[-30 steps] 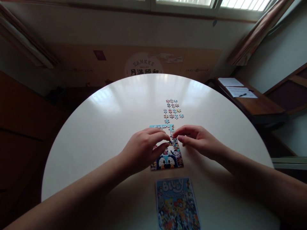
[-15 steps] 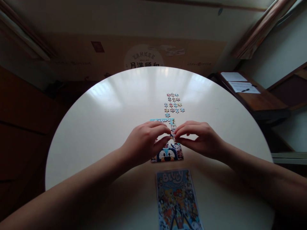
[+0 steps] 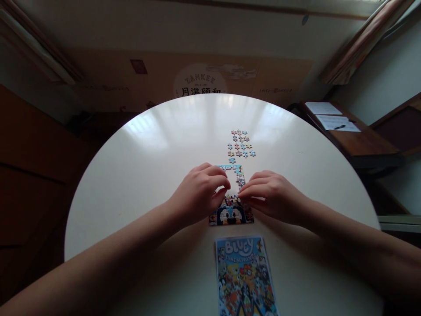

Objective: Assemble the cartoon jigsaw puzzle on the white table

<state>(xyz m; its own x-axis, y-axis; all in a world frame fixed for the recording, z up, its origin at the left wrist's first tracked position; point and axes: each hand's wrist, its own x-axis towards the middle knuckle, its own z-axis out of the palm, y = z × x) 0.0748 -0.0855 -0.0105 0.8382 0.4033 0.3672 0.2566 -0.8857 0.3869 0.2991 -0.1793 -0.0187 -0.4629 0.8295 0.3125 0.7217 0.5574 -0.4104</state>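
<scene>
A partly assembled jigsaw puzzle (image 3: 232,216) lies on the table, with a cartoon dog face at its near end and a bare gap inside its frame. My left hand (image 3: 205,186) is over the puzzle's left side, thumb and fingers curled nearly together; whether anything is between them is hidden. On the right edge, my right hand (image 3: 274,193) has its fingertips pinched low at the inner border of the gap, on a small dark puzzle piece (image 3: 235,196). Several loose puzzle pieces (image 3: 241,146) lie in rows beyond the puzzle.
A colourful picture sheet (image 3: 245,276) reading "Bluey" lies nearest me on the round white table (image 3: 131,175). At the right, a wooden side table (image 3: 368,142) carries papers (image 3: 338,123) and a pen (image 3: 340,127). A printed cardboard panel (image 3: 151,83) stands behind.
My hands were close together around a small piece above the gap. Now they are apart: the left has drawn back leftward, and the right has lowered its fingertips toward the puzzle.
</scene>
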